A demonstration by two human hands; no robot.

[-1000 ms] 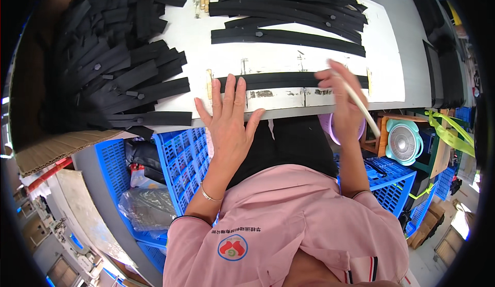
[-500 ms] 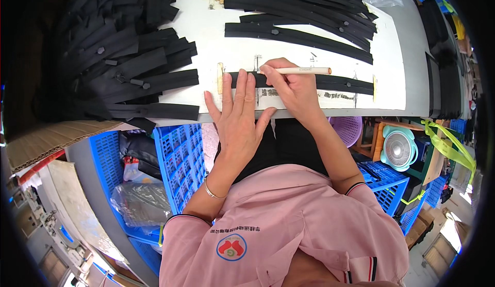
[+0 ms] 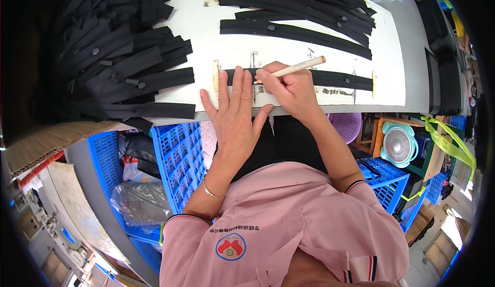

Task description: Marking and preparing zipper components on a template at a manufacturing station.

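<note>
A long black strip [image 3: 330, 79] lies flat near the front edge of the white table [image 3: 232, 44]. My left hand [image 3: 234, 109] rests flat on the strip's left end, fingers spread, beside a small wooden block [image 3: 216, 75]. My right hand [image 3: 289, 88] grips a pale wooden pencil [image 3: 294, 69] with its tip down on the strip, right next to my left fingertips. A second small wooden block [image 3: 374, 77] sits at the strip's right end.
A big heap of black strips [image 3: 113, 55] covers the table's left. More long black strips [image 3: 304, 8] lie at the back. Blue plastic crates [image 3: 175, 158] stand under the table, with a purple basket [image 3: 345, 124] and a small fan [image 3: 399, 145] to the right.
My right hand with the pencil has swung from the strip's right part leftward to beside my left hand. My left hand stayed pressed on the strip's left end.
</note>
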